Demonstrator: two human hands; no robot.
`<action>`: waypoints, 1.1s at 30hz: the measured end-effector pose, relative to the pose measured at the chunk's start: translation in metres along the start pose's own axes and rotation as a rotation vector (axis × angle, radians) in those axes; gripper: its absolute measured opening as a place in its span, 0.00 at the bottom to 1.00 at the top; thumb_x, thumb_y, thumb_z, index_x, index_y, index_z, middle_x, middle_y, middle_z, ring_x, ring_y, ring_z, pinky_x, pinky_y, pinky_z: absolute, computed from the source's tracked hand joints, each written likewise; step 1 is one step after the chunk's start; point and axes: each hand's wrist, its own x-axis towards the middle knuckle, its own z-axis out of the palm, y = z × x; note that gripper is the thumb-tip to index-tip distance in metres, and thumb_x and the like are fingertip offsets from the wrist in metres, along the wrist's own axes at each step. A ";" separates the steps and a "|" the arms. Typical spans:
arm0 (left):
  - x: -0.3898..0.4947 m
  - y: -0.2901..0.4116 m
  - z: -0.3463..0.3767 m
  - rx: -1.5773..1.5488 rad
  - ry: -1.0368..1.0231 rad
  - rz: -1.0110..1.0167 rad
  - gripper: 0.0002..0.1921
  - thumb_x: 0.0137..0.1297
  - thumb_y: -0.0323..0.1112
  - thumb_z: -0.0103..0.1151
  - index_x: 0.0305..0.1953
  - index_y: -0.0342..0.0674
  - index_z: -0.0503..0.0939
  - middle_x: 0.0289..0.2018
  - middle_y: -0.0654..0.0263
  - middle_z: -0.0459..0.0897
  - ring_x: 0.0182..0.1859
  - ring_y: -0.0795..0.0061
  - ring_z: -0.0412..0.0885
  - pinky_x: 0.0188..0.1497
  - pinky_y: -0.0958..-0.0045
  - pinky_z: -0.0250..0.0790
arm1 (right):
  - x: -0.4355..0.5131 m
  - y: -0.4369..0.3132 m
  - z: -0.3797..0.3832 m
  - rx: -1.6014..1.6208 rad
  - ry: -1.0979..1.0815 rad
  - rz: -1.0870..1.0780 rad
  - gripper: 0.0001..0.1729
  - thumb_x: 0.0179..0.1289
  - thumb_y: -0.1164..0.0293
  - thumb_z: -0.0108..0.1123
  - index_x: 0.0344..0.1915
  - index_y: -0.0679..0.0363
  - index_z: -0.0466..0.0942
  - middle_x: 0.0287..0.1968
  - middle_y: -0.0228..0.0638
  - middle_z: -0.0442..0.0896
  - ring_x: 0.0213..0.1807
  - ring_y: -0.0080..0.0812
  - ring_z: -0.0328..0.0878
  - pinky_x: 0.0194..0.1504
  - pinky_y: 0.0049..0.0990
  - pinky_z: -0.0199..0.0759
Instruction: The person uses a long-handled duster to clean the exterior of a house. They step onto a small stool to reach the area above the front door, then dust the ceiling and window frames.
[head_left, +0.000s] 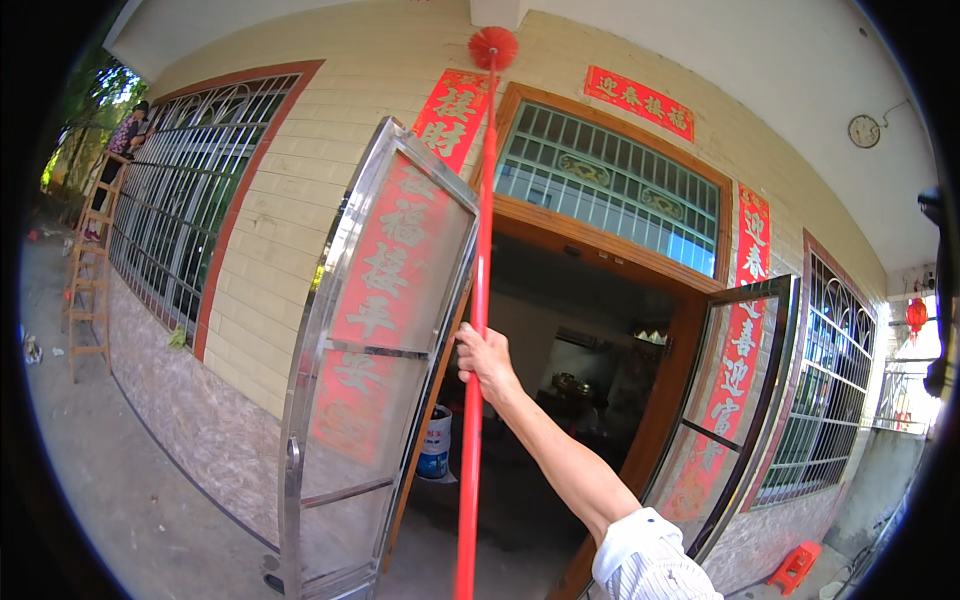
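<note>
My right hand (486, 361) is closed around a long red pole (484, 255), its bare forearm reaching up from the lower right. At the pole's top, a round red bristle brush (493, 48) is just below a white beam (498, 12) under the ceiling; whether it touches the wall cannot be told. The pole's lower end runs out of the picture. Beside the pole stands a swung-out metal-framed screen door (405, 300). Behind the brush and door, a red paper banner with writing (450, 112) hangs on the tiled wall. My left hand is out of view.
A second screen door (739, 360) stands open at the right of the doorway (540, 450). At far left, a person (120, 146) stands on a wooden ladder (90, 300) by a barred window (202, 180). A red plastic stool (795, 568) sits at lower right.
</note>
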 end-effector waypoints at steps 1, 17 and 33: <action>-0.001 0.001 0.003 -0.010 -0.015 -0.012 0.17 0.49 0.46 0.65 0.34 0.41 0.77 0.17 0.73 0.73 0.18 0.82 0.69 0.19 0.76 0.60 | -0.008 0.000 -0.017 0.020 0.022 -0.016 0.11 0.62 0.65 0.53 0.27 0.58 0.66 0.14 0.20 0.61 0.10 0.13 0.56 0.10 0.16 0.55; 0.037 0.070 0.008 0.149 -0.196 0.328 0.13 0.51 0.42 0.64 0.28 0.38 0.76 0.17 0.76 0.72 0.19 0.85 0.67 0.20 0.78 0.59 | -0.087 -0.064 -0.296 -0.053 0.725 -0.159 0.15 0.65 0.59 0.48 0.28 0.58 0.67 0.13 0.18 0.55 0.09 0.13 0.49 0.10 0.16 0.47; 0.006 0.192 0.043 -0.242 -0.001 0.241 0.27 0.62 0.61 0.42 0.19 0.42 0.69 0.08 0.71 0.64 0.09 0.77 0.63 0.09 0.78 0.52 | -0.008 -0.062 -0.094 -0.015 0.188 -0.104 0.07 0.61 0.65 0.53 0.31 0.52 0.65 0.16 0.23 0.63 0.11 0.15 0.57 0.11 0.17 0.55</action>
